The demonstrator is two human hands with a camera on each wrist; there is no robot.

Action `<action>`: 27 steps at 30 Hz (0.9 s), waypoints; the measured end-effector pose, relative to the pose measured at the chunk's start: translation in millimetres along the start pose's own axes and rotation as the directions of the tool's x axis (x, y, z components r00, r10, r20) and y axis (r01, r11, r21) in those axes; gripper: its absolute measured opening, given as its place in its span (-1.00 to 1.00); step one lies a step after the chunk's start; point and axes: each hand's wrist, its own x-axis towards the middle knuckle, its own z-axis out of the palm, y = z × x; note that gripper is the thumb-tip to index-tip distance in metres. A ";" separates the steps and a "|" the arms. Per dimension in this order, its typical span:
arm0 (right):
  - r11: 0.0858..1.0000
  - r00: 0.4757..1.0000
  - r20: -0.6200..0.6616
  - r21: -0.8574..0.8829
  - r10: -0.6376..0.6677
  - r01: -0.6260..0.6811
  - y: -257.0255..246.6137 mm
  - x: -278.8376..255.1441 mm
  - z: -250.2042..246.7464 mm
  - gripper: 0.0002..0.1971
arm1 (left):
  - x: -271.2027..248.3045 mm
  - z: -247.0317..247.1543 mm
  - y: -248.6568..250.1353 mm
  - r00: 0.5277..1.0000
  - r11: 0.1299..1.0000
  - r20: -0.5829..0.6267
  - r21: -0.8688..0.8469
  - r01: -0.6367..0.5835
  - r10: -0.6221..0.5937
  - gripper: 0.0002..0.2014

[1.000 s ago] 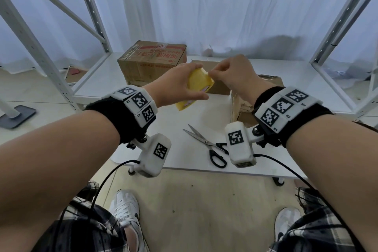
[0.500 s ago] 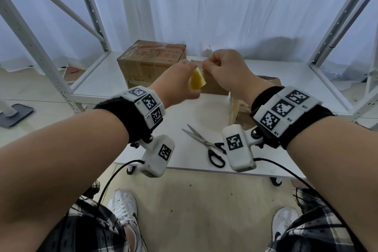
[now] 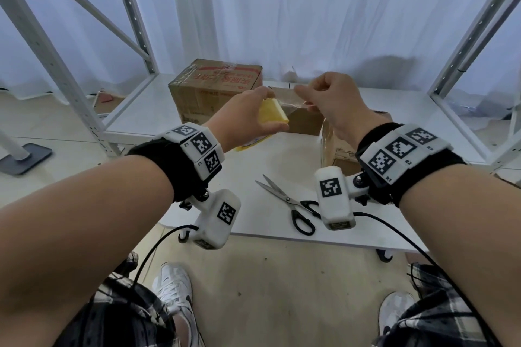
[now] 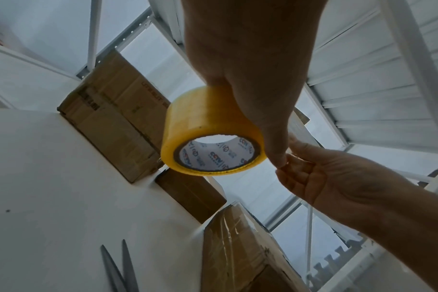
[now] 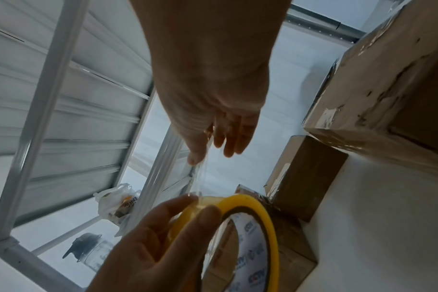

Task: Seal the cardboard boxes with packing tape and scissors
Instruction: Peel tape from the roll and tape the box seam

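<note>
Above the desk (image 3: 253, 172), the left hand (image 3: 248, 115) grips the tape roll (image 3: 273, 111) while the right hand (image 3: 332, 104) pinches its free end, a short strip (image 3: 287, 98) stretched between them. Pull the strip steadily and level, keeping it taut so it won't fold. Scissors (image 3: 290, 203) lie below; boxes (image 3: 217, 87) wait behind.

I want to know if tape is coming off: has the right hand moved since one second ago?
Yes. The right hand moved right, away from the tape roll.
</note>
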 end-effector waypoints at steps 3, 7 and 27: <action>0.997 0.998 -0.035 -0.053 -0.054 0.052 5.2 1.6 0.0 -0.71 | -2.3 -1.9 -1.3 1.000 1.000 0.000 0.009 -0.005 0.005 -0.36; 0.992 0.999 -0.004 -0.119 -0.052 0.051 12.9 -2.8 10.7 -0.82 | -3.0 -0.3 -7.2 0.993 0.997 0.091 0.046 0.067 -0.071 -0.58; 0.915 0.897 0.194 -0.154 0.398 -0.372 142.2 8.3 92.3 -0.86 | 50.8 64.0 -74.1 0.841 0.822 0.465 0.567 -0.046 -0.274 -0.71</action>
